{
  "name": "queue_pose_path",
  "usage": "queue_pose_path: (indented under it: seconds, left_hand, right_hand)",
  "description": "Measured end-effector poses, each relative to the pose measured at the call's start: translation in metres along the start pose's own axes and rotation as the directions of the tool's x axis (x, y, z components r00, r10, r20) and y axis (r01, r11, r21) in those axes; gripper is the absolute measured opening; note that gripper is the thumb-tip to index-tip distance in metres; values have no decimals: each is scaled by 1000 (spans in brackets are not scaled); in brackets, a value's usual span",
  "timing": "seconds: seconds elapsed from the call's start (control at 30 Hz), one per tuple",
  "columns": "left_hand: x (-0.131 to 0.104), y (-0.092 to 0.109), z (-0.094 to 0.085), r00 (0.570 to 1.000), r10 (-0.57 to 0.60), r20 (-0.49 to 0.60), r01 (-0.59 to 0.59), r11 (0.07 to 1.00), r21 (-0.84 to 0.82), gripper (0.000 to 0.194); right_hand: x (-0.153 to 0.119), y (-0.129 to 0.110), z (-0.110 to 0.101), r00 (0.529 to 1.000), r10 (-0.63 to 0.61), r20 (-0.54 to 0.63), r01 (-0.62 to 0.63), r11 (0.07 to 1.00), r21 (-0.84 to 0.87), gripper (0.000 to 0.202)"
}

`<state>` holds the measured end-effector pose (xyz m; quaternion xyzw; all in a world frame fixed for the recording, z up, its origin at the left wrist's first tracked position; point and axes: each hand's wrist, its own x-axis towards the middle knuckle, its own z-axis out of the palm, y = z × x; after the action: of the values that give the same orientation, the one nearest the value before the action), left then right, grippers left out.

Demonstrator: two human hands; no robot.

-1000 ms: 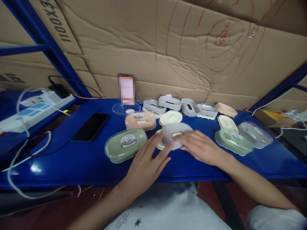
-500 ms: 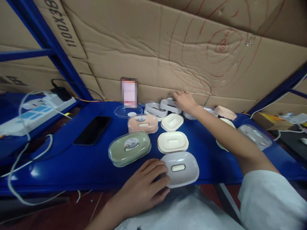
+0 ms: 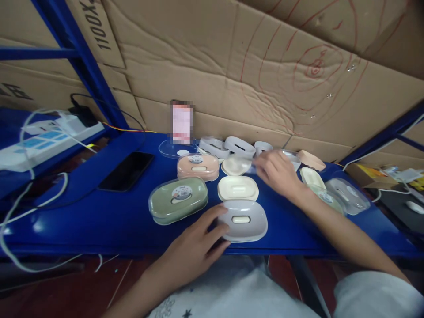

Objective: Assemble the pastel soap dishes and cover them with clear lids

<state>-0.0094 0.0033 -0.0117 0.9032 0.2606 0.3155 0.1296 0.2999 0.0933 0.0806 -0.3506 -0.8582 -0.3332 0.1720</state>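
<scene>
My left hand (image 3: 202,238) rests at the left rim of a grey soap dish (image 3: 247,229) with a cream insert in its slot, fingers curled on the edge. My right hand (image 3: 276,170), blurred, is over the right part of the table, fingers bent together around something clear and thin beside a cream dish (image 3: 236,165). Another cream dish (image 3: 237,189) lies just behind the grey one. Left of these sit a green dish (image 3: 179,201) and a pink dish (image 3: 198,167), both under clear lids with labels.
Grey dish parts (image 3: 240,146) line the cardboard wall (image 3: 185,57). A black phone (image 3: 126,171) lies left, a lit phone (image 3: 182,123) stands behind. Right are a pink part (image 3: 312,160), cream part (image 3: 313,178) and clear lid (image 3: 349,196). A power strip (image 3: 49,145) is far left.
My right hand has come back from the grey parts by the wall, toward me and right, with something clear at its fingers. My left hand stays at the grey dish. The view has shifted slightly.
</scene>
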Motion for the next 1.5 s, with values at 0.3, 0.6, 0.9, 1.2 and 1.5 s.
queue_pose_path:
  seconds: [0.3,0.6,0.9,1.2,1.5]
  left_hand:
    - [-3,-4,-2,992,-128,0,127,989,-78,50]
    - [0,-3,-5,990,-137,46,140,986,-91,55]
    - [-2,-4,-7,988,-148,42,152,978,-140,48]
    - [0,-5,-9,986,-150,78,162,970,-180,50]
    - [0,-9,-7,979,-189,82,201,960,-192,59]
  right_hand:
    - [-59,-62,-22,988,-143,49,85,792,605,50]
    - [-62,-70,-23,950,-261,169,68,704,707,62]
    - [-71,-68,4,944,-328,-26,255,677,691,76]
    - [-71,-77,3,933,-355,-54,292,663,689,62]
    - [-70,-78,7,952,-305,-39,234,638,733,73]
